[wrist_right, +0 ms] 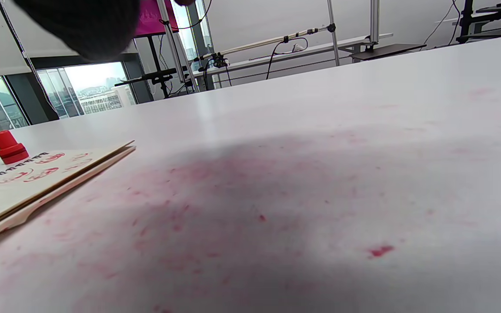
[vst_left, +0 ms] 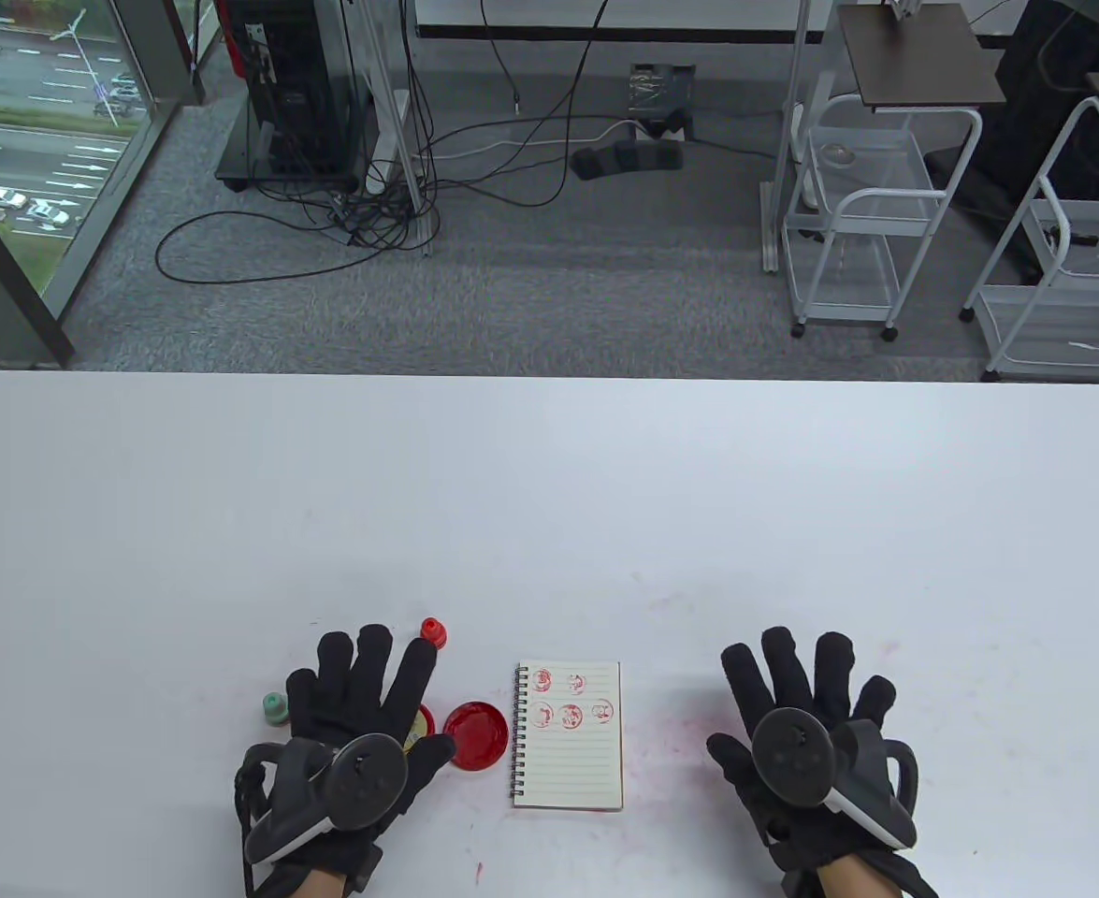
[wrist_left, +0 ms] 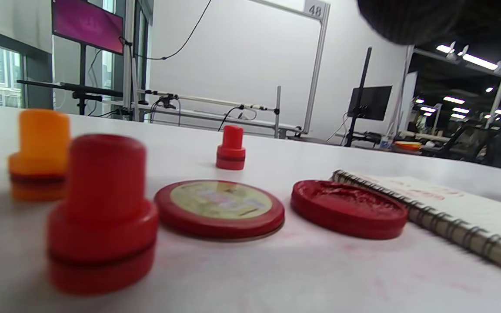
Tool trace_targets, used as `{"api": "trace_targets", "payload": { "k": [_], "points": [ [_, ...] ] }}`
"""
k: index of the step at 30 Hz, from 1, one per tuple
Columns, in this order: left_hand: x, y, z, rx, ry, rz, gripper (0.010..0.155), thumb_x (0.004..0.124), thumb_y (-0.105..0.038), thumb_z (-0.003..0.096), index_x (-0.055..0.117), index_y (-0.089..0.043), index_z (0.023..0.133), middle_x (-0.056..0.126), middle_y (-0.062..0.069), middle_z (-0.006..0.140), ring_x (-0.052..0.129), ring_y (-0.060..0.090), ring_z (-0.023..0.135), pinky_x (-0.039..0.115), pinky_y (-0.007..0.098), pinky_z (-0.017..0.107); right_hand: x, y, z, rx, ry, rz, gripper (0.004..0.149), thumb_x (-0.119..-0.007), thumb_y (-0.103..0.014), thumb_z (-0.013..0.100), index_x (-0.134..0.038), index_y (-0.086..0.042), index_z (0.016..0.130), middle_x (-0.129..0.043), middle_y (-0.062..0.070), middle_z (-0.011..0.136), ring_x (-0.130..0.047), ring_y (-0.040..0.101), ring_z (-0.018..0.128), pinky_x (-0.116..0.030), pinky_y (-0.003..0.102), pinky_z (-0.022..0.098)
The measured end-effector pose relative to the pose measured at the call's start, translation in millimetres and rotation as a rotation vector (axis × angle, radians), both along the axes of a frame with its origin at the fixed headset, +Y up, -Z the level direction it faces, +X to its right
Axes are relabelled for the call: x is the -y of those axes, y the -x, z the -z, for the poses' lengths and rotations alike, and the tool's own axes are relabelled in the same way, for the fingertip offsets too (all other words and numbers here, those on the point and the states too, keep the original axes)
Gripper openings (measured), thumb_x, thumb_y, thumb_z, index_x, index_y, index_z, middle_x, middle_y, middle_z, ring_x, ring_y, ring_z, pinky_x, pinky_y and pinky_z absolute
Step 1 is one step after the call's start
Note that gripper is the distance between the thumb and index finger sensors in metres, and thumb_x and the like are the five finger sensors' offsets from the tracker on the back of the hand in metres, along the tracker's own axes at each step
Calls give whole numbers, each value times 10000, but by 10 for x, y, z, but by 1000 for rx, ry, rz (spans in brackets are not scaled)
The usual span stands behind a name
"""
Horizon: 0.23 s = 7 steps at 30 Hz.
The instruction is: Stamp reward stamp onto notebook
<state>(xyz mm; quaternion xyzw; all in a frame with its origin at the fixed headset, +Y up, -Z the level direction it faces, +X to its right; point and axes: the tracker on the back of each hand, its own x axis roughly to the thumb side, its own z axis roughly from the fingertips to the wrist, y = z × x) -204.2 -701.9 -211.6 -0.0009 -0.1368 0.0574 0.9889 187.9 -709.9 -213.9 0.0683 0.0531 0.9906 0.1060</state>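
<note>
The small spiral notebook [vst_left: 569,739] lies open near the table's front edge, with several red stamp prints on its top lines. It also shows in the left wrist view [wrist_left: 450,208] and the right wrist view [wrist_right: 37,178]. An open red ink pad [vst_left: 475,736] sits just left of it, and its lid [wrist_left: 219,208] lies beside it. My left hand [vst_left: 362,692] is spread flat, palm down and empty, over a red stamp [wrist_left: 102,213] and an orange stamp [wrist_left: 39,154]. Another red stamp [vst_left: 432,631] stands past its fingertips. My right hand [vst_left: 797,697] is spread flat and empty, right of the notebook.
A green stamp [vst_left: 274,708] stands left of my left hand. The white table [vst_left: 549,486] has red ink smears around the notebook and under my right hand [wrist_right: 255,208]. Carts and cables are on the floor beyond the table's far edge.
</note>
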Motion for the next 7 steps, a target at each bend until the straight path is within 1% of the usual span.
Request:
{"api": "trace_targets", "payload": {
  "k": [1, 4, 7],
  "points": [
    [4, 5, 3, -7, 5, 6, 911, 591, -676, 519, 92, -332, 1198, 99, 226, 1259, 190, 590, 1098, 320, 800, 725, 8, 2, 3, 3, 9, -3, 789, -680, -540, 494, -260, -294, 1115, -121, 119, 1215, 19, 592, 989, -99, 872, 583],
    [18, 11, 9, -14, 8, -2, 908, 594, -673, 519, 105, -327, 1201, 115, 228, 1261, 212, 588, 1097, 325, 798, 726, 33, 3, 13, 2, 14, -6, 786, -680, -539, 494, -267, -293, 1115, -134, 122, 1216, 4, 598, 992, -110, 874, 584],
    [18, 10, 5, -12, 3, -1, 895, 603, -667, 515, 159, -318, 1209, 165, 226, 1263, 236, 582, 1099, 344, 790, 728, 49, 7, 14, 3, 31, -2, 781, -680, -534, 495, -271, -291, 1115, -141, 127, 1216, -5, 601, 992, -115, 874, 587]
  ]
}}
